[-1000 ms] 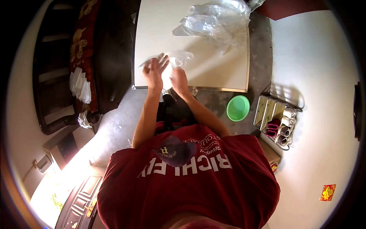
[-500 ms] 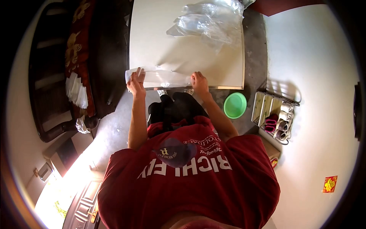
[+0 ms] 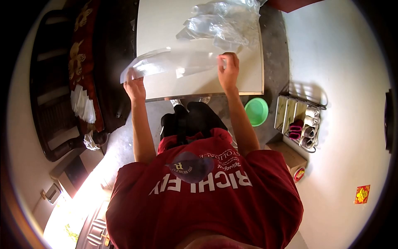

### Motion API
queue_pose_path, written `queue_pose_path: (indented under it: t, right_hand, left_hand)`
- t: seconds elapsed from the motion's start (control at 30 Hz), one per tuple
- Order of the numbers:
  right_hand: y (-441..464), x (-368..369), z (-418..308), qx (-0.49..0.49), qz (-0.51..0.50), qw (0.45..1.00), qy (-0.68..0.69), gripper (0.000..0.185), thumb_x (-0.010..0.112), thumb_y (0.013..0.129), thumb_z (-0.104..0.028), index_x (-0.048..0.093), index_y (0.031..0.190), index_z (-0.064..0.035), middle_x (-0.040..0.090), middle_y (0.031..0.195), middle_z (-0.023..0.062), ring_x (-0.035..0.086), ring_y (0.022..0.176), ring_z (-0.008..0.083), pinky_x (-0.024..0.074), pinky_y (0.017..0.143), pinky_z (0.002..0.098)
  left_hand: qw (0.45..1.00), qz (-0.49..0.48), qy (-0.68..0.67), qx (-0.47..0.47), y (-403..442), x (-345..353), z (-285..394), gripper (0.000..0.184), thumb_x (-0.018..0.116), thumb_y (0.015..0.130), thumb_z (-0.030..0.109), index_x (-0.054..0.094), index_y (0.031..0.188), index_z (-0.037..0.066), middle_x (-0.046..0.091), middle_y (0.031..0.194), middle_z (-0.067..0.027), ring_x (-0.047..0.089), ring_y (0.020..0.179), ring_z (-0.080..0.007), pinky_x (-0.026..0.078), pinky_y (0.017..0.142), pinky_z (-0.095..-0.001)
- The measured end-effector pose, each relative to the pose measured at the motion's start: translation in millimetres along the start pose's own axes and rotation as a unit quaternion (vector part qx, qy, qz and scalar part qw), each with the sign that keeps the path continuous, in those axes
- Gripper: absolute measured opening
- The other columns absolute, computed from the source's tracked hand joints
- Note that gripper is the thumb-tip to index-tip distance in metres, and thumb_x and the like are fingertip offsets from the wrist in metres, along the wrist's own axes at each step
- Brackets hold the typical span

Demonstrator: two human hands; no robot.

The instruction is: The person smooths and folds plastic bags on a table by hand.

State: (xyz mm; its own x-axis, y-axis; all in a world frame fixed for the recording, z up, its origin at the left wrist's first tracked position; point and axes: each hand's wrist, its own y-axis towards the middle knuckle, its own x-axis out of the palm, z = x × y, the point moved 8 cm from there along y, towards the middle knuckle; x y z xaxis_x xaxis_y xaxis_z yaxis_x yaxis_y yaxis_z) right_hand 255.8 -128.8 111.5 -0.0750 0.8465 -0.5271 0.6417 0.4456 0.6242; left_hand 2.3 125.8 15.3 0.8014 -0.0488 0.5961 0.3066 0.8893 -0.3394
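At twelve o'clock, above the white table [image 3: 190, 86], the left hand [image 3: 134, 88] and right hand [image 3: 228, 72] pinch opposite ends of clear plastic film [image 3: 159, 65], apparently spreading it, which calls next for even tension.

The dark red short-sleeved shirt [image 3: 207, 218] carries large white block letters [image 3: 207, 185] and a dark, rounded patch [image 3: 197, 168] with a yellowish R (smaller white print [image 3: 222, 155] sits beside it), above black trousers [image 3: 203, 118] and pale, patterned shoes [image 3: 176, 103].

L hand [image 3: 135, 88] & R hand [image 3: 228, 74] hold clr sheet [image 3: 170, 64] btwn them over wht tbl [image 3: 199, 86]; plastic heap [image 3: 222, 24] beyond
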Motion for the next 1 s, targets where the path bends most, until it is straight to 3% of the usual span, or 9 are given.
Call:
queue_pose_path:
  t: [0.03, 0.1, 0.13, 0.17, 0.23, 0.33, 0.57, 0.87, 1.0]
  right_hand:
    - [-9, 6, -1, -0.036, -0.034, 0.998, -0.026, 0.016, 0.06, 0.07, 0.006, 0.051, 0.078, -0.0047, 0.055, 0.077, 0.0115, 0.054, 0.067, 0.0292, 0.0428, 0.057, 0.0341]
    - [-48, 23, 28, 0.0, -0.077, 0.997, -0.032, 0.015, 0.059, 0.069, 0.005, 0.05, 0.077, -0.0051, 0.056, 0.077, 0.0108, 0.055, 0.069, 0.0291, 0.0429, 0.061, 0.036]
    - [-77, 41, 59, 0.082, -0.171, 0.981, -0.034, 0.015, 0.059, 0.069, 0.004, 0.049, 0.075, -0.0054, 0.056, 0.078, 0.01, 0.055, 0.071, 0.0289, 0.0427, 0.062, 0.0375]
    - [-100, 56, 81, 0.162, -0.262, 0.951, -0.036, 0.015, 0.059, 0.069, 0.003, 0.048, 0.074, -0.0057, 0.057, 0.078, 0.0093, 0.055, 0.072, 0.0288, 0.0424, 0.064, 0.039]
    - [-109, 51, 78, 0.161, -0.251, 0.954, -0.036, 0.015, 0.059, 0.069, 0.002, 0.048, 0.074, -0.0061, 0.056, 0.076, 0.0088, 0.055, 0.072, 0.0284, 0.0421, 0.064, 0.0397]
    - [-107, 43, 62, 0.138, -0.227, 0.962, -0.055, 0.015, 0.059, 0.069, 0.001, 0.047, 0.075, -0.0068, 0.055, 0.073, 0.0084, 0.055, 0.071, 0.0282, 0.0417, 0.062, 0.0402]
    - [-137, 54, 79, 0.12, -0.243, 0.956, -0.115, 0.014, 0.058, 0.07, -0.003, 0.048, 0.077, -0.0083, 0.054, 0.07, 0.0078, 0.055, 0.069, 0.0291, 0.0428, 0.06, 0.0408]
    - [-170, 62, 92, 0.134, -0.331, 0.92, -0.161, 0.004, 0.049, 0.081, -0.011, 0.047, 0.082, -0.0071, 0.054, 0.081, 0.0119, 0.054, 0.079, 0.0321, 0.0417, 0.071, 0.0429]
    - [-183, 65, 87, 0.147, -0.36, 0.904, -0.176, 0.005, 0.048, 0.082, -0.011, 0.047, 0.086, -0.0074, 0.054, 0.081, 0.0122, 0.055, 0.077, 0.0325, 0.0431, 0.068, 0.0438]
  left_hand:
    - [1.0, 0.021, 0.006, -0.006, -3, -7, -4, 0.017, 0.057, 0.085, 0.015, 0.058, 0.093, 0.001, 0.059, 0.093, -0.004, 0.056, 0.09, -0.0171, 0.045, 0.083, -0.0322]
    - [0.995, 0.079, 0.056, -0.019, 7, -56, -31, 0.016, 0.058, 0.084, 0.014, 0.058, 0.092, 0.001, 0.059, 0.09, -0.0034, 0.057, 0.086, -0.0169, 0.046, 0.081, -0.0332]
    - [0.991, 0.079, 0.1, -0.033, -1, -59, -36, 0.016, 0.059, 0.083, 0.015, 0.058, 0.092, 0.002, 0.06, 0.09, -0.0035, 0.059, 0.084, -0.0178, 0.048, 0.077, -0.0335]
    - [0.982, 0.108, 0.139, -0.071, 15, -114, -69, 0.02, 0.059, 0.082, 0.017, 0.058, 0.095, 0.002, 0.061, 0.094, -0.0046, 0.06, 0.086, -0.0188, 0.05, 0.074, -0.0337]
    - [0.965, 0.129, 0.189, -0.13, -10, -123, -80, 0.021, 0.058, 0.082, 0.016, 0.06, 0.095, 0.0, 0.063, 0.098, -0.0094, 0.062, 0.083, -0.0213, 0.051, 0.072, -0.0316]
    - [0.946, 0.132, 0.257, -0.145, -27, -133, -80, 0.024, 0.057, 0.083, 0.019, 0.061, 0.098, 0.001, 0.063, 0.1, -0.009, 0.062, 0.084, -0.0207, 0.051, 0.073, -0.0319]
    - [0.928, 0.101, 0.252, -0.257, -37, -156, -118, 0.031, 0.053, 0.085, 0.022, 0.057, 0.108, 0.001, 0.062, 0.103, -0.0122, 0.063, 0.083, -0.0226, 0.053, 0.072, -0.0306]
    - [0.917, 0.114, 0.272, -0.271, -43, -182, -139, 0.029, 0.053, 0.085, 0.018, 0.056, 0.107, 0.0, 0.063, 0.102, -0.0117, 0.063, 0.086, -0.0222, 0.053, 0.074, -0.0311]
    - [0.914, 0.113, 0.274, -0.277, -38, -190, -142, 0.026, 0.056, 0.083, 0.016, 0.056, 0.105, 0.002, 0.064, 0.1, -0.0112, 0.063, 0.087, -0.0226, 0.052, 0.077, -0.0329]
